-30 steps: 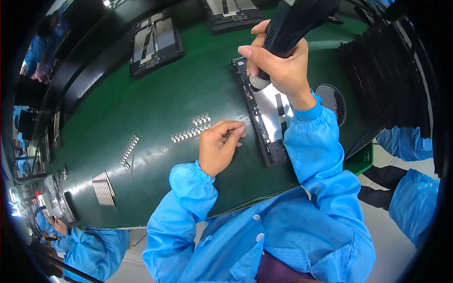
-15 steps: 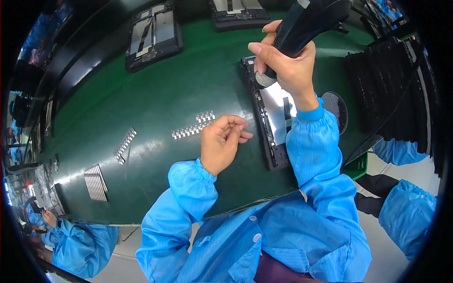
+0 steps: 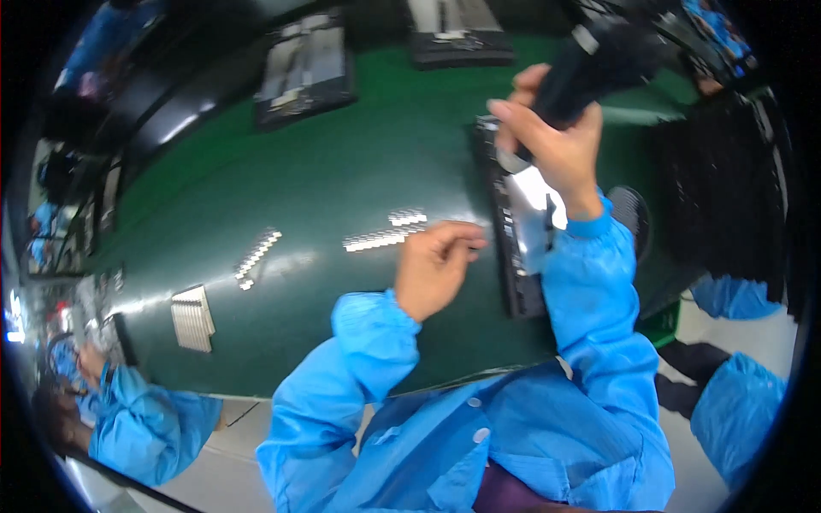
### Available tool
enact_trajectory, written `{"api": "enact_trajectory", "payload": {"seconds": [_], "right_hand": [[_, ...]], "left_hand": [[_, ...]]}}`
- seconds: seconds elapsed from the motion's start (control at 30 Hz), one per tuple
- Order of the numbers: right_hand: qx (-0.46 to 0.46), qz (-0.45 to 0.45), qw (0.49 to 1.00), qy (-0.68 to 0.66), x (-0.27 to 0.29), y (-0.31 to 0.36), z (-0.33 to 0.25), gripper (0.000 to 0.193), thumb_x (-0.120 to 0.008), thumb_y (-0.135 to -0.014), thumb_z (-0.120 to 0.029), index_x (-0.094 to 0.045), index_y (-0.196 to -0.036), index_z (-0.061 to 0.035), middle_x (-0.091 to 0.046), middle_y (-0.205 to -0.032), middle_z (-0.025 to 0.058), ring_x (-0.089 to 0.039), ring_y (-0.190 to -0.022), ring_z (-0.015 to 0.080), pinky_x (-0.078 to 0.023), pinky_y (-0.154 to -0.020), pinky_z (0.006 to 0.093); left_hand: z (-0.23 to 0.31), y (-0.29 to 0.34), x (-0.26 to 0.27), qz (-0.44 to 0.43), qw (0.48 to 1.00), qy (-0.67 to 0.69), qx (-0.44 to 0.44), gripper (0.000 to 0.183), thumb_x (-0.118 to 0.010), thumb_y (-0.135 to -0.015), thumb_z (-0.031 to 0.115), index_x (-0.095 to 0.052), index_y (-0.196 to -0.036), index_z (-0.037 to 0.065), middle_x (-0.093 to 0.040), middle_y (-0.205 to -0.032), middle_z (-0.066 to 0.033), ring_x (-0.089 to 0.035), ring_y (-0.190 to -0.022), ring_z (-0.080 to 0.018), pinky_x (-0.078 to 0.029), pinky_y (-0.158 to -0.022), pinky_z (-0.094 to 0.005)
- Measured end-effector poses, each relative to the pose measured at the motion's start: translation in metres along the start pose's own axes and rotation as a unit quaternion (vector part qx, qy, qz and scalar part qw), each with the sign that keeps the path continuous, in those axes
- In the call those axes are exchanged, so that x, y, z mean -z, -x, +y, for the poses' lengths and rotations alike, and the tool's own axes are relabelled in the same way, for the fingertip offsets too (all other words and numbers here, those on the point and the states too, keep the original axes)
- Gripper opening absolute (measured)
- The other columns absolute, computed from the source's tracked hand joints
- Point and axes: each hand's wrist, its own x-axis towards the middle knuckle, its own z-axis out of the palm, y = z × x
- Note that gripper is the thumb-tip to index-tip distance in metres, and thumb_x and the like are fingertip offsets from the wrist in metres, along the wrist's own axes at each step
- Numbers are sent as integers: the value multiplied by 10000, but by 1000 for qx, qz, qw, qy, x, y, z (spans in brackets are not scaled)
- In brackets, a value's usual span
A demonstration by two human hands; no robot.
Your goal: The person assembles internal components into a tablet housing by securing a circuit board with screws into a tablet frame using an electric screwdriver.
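Note:
My right hand (image 3: 560,154) grips a bulky black handheld tool (image 3: 590,73), its kind unclear in the blur. The hand is over the far part of a flat device shell (image 3: 523,295) with a black frame and a shiny silver inside. A small round grey piece (image 3: 511,162) shows under the fingers, at the tool's lower end. Beside the shell's left edge is my left hand (image 3: 432,274), fingers bent and the tips close to the thumb; anything between them is too small to make out. Small pale strips (image 3: 376,239) lie on the green table just left of that hand.
Another short strip (image 3: 259,256) and a stack of pale strips (image 3: 192,319) lie farther left. Two similar shells (image 3: 305,68) (image 3: 462,51) rest at the back. A round dark mesh piece (image 3: 629,222) and a black stack (image 3: 718,179) stand right. A co-worker's sleeve (image 3: 150,440) shows lower left.
The whole view has shifted, so the table and things appear farther right and slightly lower, and blurred. Both hands keep about the same places relative to the shell; the tool stays in my right hand.

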Motion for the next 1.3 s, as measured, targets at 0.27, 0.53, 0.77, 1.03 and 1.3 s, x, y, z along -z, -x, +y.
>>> {"api": "enact_trajectory", "payload": {"seconds": [0.27,0.53,0.77,1.03,1.3], "right_hand": [[18,-4,1000,-12,1,10,-2,273,-707,-724,36,-542,-939,10,-580,-642,28,-541,-508,78,-405,-463,195],[16,18,999,-37,3,5,-18,318,-716,-716,26,-551,-987,7,-576,-640,24,-541,-504,77,-410,-463,199],[-4,-22,995,-98,48,33,-59,803,-584,-757,-625,-396,-1158,44,-549,-610,73,-550,-490,137,-452,-455,228],[-54,-175,956,-228,68,70,-58,469,-487,-891,-432,-482,-1061,5,-527,-713,67,-523,-582,114,-447,-509,236],[-33,-163,950,-264,84,74,-38,387,-495,-914,-391,-493,-960,-7,-518,-664,28,-497,-535,82,-417,-488,222]], "left_hand": [[14,10,-11,-28,975,-188,-115,201,-507,-807,-43,-632,-965,-29,-615,-1008,-174,-635,-860,-248,-533,-731,-332],[21,33,-49,-147,818,-422,-363,508,-677,-761,286,-550,-1121,-49,-530,-1197,-162,-449,-1196,-309,-308,-1019,-484],[42,-44,-6,-338,690,-504,-394,590,-668,-752,262,-472,-1223,-33,-468,-1273,-177,-401,-1242,-311,-308,-1029,-482],[76,-148,-43,-294,737,-405,-454,402,-675,-725,192,-552,-1057,-1,-577,-1041,-196,-553,-987,-393,-457,-836,-420],[55,-252,-86,-12,707,-611,-355,391,-676,-726,235,-578,-990,-36,-573,-1049,-224,-556,-959,-382,-459,-826,-419]]}}
